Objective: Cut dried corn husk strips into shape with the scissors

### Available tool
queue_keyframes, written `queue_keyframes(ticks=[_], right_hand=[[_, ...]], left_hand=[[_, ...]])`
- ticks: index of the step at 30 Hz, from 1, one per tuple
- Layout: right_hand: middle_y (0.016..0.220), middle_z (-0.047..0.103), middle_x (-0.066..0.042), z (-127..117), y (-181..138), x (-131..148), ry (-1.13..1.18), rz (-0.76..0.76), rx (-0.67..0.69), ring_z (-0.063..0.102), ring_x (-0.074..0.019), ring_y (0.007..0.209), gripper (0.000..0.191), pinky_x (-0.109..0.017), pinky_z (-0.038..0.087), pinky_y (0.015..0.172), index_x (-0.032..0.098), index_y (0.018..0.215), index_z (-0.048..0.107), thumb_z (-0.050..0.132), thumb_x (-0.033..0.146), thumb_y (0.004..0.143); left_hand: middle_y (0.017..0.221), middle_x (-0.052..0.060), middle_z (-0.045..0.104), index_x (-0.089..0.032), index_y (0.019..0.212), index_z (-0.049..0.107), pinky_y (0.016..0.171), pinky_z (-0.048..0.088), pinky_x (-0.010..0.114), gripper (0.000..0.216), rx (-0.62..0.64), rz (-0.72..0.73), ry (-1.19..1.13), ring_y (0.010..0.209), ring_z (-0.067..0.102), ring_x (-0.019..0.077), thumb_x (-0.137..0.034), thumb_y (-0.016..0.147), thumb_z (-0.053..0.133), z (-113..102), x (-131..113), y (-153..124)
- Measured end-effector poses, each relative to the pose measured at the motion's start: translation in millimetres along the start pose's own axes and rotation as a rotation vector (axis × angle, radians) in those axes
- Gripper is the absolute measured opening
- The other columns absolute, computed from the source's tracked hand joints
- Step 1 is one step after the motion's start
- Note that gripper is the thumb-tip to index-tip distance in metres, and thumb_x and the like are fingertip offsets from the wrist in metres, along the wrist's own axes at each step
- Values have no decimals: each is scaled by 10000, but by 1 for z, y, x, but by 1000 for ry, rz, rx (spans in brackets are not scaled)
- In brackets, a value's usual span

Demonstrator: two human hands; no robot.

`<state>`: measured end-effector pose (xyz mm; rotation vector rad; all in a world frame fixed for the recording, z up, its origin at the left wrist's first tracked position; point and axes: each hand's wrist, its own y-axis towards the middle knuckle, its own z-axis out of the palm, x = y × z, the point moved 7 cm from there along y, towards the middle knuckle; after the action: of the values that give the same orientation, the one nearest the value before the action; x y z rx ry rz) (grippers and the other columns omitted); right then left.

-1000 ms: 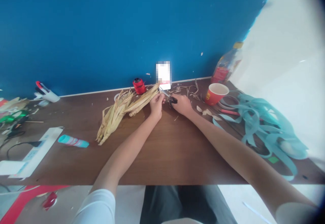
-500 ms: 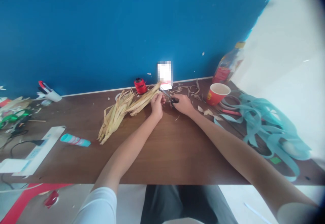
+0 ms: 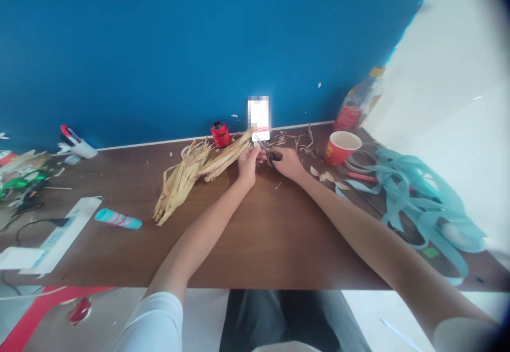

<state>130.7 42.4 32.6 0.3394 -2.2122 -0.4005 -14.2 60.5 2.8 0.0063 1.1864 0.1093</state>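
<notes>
My right hand [image 3: 289, 164] is closed around the black handles of a pair of scissors [image 3: 262, 144], whose blades point up and to the left. Close beside the blades, my left hand [image 3: 247, 166] pinches a small pale piece of corn husk [image 3: 256, 145], mostly covered by the fingers. Behind and left of that hand lies a bundle of dried corn husks [image 3: 225, 158]. A second, looser husk bundle [image 3: 179, 184] rests farther left on the brown table [image 3: 255, 235].
A red spool [image 3: 220, 135] stands near the wall beside a bright phone screen [image 3: 260, 115]. Rightward are a red paper cup [image 3: 343, 149], a bottle [image 3: 356, 105] and tangled teal ribbon [image 3: 422, 198]. A glue stick [image 3: 118, 219] and power strip [image 3: 64, 235] lie left.
The scissor blades stand a little farther right and more upright. My left hand has shifted slightly right, and the pale husk piece now shows above its fingers.
</notes>
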Motion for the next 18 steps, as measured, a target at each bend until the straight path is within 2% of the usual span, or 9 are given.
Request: queue_keyframes(ticks=[9,11,13,15,16,18], right_hand=[[878,742,-21,-2,1,-6,8,34,-43,652,-198,807,260,-283,475,737,221,973,734,590,260,760],[927,742,-36,-5,0,-8,-42,90,-81,663,-225,852,347,-316,486,771,231,1091,698,592,263,763],[998,729,-67,-10,-3,-8,-108,162,-140,665,-267,905,550,-359,493,793,236,1307,576,611,282,760],[1121,689,-125,-13,-6,-6,-173,197,-197,645,-312,992,752,-401,493,817,208,1468,385,623,310,761],[1199,651,-160,-14,-7,-4,-200,193,-222,621,-331,1056,810,-418,490,838,179,1498,312,623,324,764],[1324,557,-220,-14,-8,0,-249,167,-253,549,-359,1177,822,-442,474,897,109,1486,268,610,343,776]], left_hand=[[784,47,719,-178,798,511,562,433,212,294,5,-36,-5,621,662,119,-348,748,745,2,0,-2],[771,38,710,-187,775,482,570,438,215,295,0,-32,-15,629,663,122,-354,757,725,2,0,-2],[745,24,694,-193,760,465,574,436,217,298,-8,-24,-23,629,656,122,-354,754,716,1,0,-1],[713,12,673,-194,756,471,568,422,215,284,-12,-19,-31,621,640,118,-345,747,711,0,1,0],[704,8,664,-193,755,480,564,413,215,270,-14,-15,-35,615,630,116,-337,745,708,0,1,0],[715,7,659,-187,747,501,563,401,216,233,-21,3,-45,611,610,109,-317,750,694,-2,1,1]])
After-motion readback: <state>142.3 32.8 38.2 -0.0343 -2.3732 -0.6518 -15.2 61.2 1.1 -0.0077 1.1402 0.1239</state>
